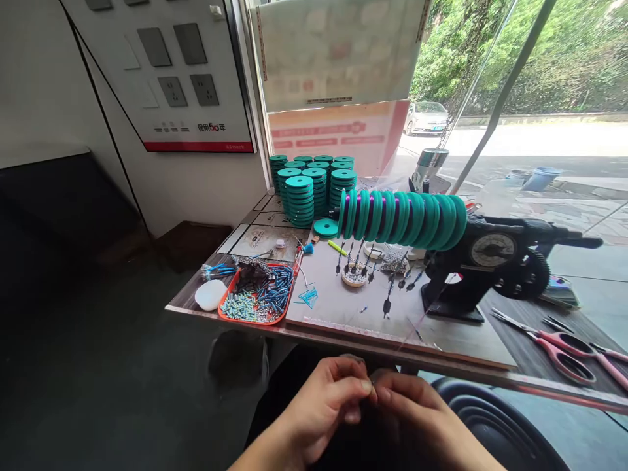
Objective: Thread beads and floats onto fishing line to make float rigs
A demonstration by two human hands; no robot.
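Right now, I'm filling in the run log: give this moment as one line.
left hand pinching something too small to identify | right hand fingertips meeting left | both below brown wooden table edge | orange bead tray untouched

On the desk (441, 340), a tray (258, 294) of beads lies near the left front edge, with a soap-like lump (210, 294) just to its left. Behind the tray, stacks of spools (311, 183) stand at the back of the desk. To the right, a winding machine (483, 268) carries a row of spools (402, 219) on its shaft. Scissors (564, 350) lie at the far right. Below the desk's front edge, the left hand (324, 402) and right hand (417, 412) meet fingertip to fingertip.
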